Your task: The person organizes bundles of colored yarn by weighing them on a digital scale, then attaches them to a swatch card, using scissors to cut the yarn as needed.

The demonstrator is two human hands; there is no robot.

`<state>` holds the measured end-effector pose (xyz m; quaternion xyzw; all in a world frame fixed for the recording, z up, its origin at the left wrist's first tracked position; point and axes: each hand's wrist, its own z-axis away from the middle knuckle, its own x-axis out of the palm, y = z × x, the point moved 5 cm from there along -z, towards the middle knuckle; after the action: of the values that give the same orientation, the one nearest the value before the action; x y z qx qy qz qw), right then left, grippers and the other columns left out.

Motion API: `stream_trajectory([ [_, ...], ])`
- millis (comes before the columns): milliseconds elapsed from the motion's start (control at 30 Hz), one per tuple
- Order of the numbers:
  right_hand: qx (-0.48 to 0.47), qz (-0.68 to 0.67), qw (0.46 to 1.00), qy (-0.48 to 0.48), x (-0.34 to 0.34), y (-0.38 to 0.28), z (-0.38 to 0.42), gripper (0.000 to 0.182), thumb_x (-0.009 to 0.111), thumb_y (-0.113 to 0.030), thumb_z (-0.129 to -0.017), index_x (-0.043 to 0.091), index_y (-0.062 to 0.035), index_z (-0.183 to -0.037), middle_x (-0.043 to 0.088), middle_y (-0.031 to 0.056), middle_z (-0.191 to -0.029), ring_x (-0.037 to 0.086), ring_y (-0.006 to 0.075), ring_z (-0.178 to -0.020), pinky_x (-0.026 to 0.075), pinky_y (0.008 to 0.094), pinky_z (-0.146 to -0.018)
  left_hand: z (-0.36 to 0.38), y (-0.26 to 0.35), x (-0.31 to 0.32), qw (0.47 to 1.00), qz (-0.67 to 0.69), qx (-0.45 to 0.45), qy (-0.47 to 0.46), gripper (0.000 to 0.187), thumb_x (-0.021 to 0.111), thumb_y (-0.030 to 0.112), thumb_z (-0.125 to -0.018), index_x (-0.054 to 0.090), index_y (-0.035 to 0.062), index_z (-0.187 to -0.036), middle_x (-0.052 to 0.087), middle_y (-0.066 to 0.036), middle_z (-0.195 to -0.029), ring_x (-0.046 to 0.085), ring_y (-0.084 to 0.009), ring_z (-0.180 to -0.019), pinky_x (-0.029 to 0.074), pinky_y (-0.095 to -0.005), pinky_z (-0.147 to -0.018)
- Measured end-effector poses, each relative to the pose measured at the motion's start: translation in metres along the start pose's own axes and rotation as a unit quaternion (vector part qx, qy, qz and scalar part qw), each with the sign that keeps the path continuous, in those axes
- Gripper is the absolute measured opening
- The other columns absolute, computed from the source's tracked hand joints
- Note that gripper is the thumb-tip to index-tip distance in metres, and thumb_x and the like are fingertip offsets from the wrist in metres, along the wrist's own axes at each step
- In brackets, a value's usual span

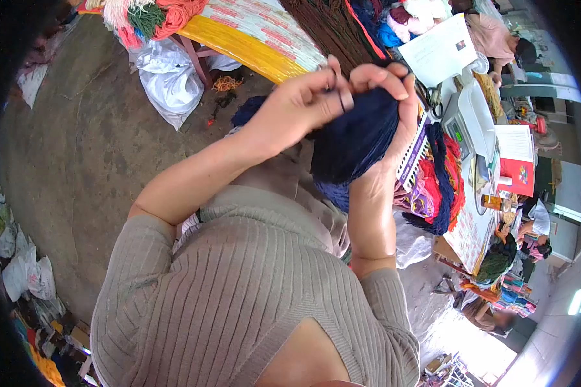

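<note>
A thick bundle of dark navy yarn (355, 138) hangs in front of my torso. My right hand (397, 106) is wrapped round its top and right side, fingers curled over it. Against the bundle's upper left, my left hand (303, 103) has thumb and fingers pinched together, with a thin dark strand at the fingertips. Both hands almost touch at the top of the bundle. The yarn and fingers hide part of my right palm.
Ahead is a table with a yellow edge (239, 48) and brown yarn (316, 32). To the right are scissors (435, 100), a scale (461, 126), papers (439, 51) and coloured yarn (432, 184). A white sack (169, 80) stands at the left; people are at the far right.
</note>
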<state>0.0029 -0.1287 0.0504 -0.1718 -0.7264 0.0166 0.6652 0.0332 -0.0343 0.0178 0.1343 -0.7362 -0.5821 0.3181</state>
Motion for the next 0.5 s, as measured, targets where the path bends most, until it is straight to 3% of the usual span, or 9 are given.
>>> stream_trajectory([
  [33,0.003,0.034,0.999,0.02,0.009,0.0,-0.004,0.015,0.052,-0.029,-0.089,0.053,-0.0143,-0.09,0.052,-0.0061,-0.068,0.055,0.0159,-0.083,0.033,0.044,-0.099,0.002,0.015,-0.005,0.993,0.076,-0.009,0.085,0.019,0.052,0.029,-0.09,0.056,0.0101,-0.091,0.05,0.01,-0.073,0.04,0.0006,-0.058,0.03,-0.0143,-0.051],
  [67,0.003,0.03,0.999,-0.018,0.015,-0.004,-0.008,0.014,0.051,-0.025,-0.089,0.053,-0.0117,-0.09,0.053,-0.0072,-0.067,0.055,0.0141,-0.084,0.029,0.0461,-0.102,-0.004,0.014,-0.012,0.986,0.132,0.066,0.078,0.018,0.05,0.028,-0.09,0.056,0.0109,-0.093,0.047,0.009,-0.069,0.038,0.0002,-0.054,0.026,-0.014,-0.045],
  [133,0.022,0.025,0.994,-0.103,0.031,-0.008,-0.027,0.014,0.05,-0.021,-0.089,0.053,-0.008,-0.089,0.056,-0.0058,-0.07,0.056,0.0115,-0.082,0.022,0.0492,-0.106,-0.005,0.027,-0.047,0.931,0.321,0.05,0.165,0.015,0.048,0.022,-0.09,0.055,0.0085,-0.092,0.038,0.007,-0.062,0.034,-0.0013,-0.051,0.02,-0.0148,-0.038],
  [167,0.035,0.021,0.994,-0.097,0.048,-0.007,-0.031,0.013,0.049,-0.019,-0.089,0.053,-0.0068,-0.09,0.055,-0.0053,-0.07,0.055,0.0098,-0.075,0.029,0.0462,-0.102,-0.011,0.029,-0.076,0.88,0.464,0.097,0.038,0.016,0.046,0.022,-0.091,0.053,0.0075,-0.089,0.036,0.006,-0.061,0.033,-0.0029,-0.049,0.02,-0.0167,-0.039],
  [200,0.048,0.019,0.994,-0.091,0.065,-0.006,-0.035,0.012,0.049,-0.017,-0.09,0.053,-0.0055,-0.091,0.053,-0.0047,-0.069,0.054,0.0081,-0.068,0.036,0.0431,-0.097,0.002,0.033,-0.106,0.875,0.399,0.114,0.249,0.032,0.04,0.038,-0.094,0.045,0.0107,-0.11,0.041,0.003,-0.055,0.04,-0.0071,-0.043,0.041,-0.0231,-0.046],
  [233,0.049,-0.052,0.995,-0.067,0.07,-0.007,-0.041,0.022,0.047,-0.023,-0.092,0.056,-0.0058,-0.083,0.056,0.0027,-0.063,0.06,0.0151,-0.069,0.031,0.0422,-0.104,0.006,0.036,-0.141,0.893,0.374,0.189,0.165,0.03,0.042,0.034,-0.094,0.056,0.0084,-0.094,0.043,0.004,-0.055,0.042,-0.0074,-0.043,0.036,-0.0209,-0.046],
  [300,0.048,-0.027,0.996,-0.066,0.079,-0.009,-0.055,0.026,0.043,-0.024,-0.094,0.056,-0.0059,-0.081,0.055,0.002,-0.062,0.059,0.0144,-0.064,0.04,0.0402,-0.097,0.012,0.067,-0.161,0.877,0.421,0.217,0.08,0.019,0.039,0.02,-0.095,0.051,0.006,-0.091,0.034,0.004,-0.061,0.025,-0.0051,-0.044,0.019,-0.0177,-0.038],
  [433,0.12,-0.014,0.976,-0.183,0.086,-0.018,-0.089,0.022,0.043,-0.016,-0.093,0.054,-0.0029,-0.08,0.054,0.0002,-0.064,0.055,0.0117,-0.058,0.048,0.0277,-0.077,0.043,0.072,-0.208,0.897,0.327,0.227,0.194,0.02,0.041,0.024,-0.094,0.05,0.0087,-0.085,0.035,0.005,-0.059,0.028,-0.0052,-0.046,0.022,-0.019,-0.04],
  [500,0.106,-0.06,0.981,-0.154,0.096,-0.015,-0.087,0.019,0.043,-0.012,-0.093,0.055,-0.0028,-0.081,0.052,-0.0004,-0.063,0.051,0.0098,-0.054,0.047,0.0214,-0.064,0.056,0.084,-0.241,0.904,0.293,0.226,0.214,0.023,0.041,0.029,-0.095,0.049,0.0104,-0.085,0.033,0.006,-0.056,0.025,-0.0052,-0.044,0.021,-0.0191,-0.039],
])
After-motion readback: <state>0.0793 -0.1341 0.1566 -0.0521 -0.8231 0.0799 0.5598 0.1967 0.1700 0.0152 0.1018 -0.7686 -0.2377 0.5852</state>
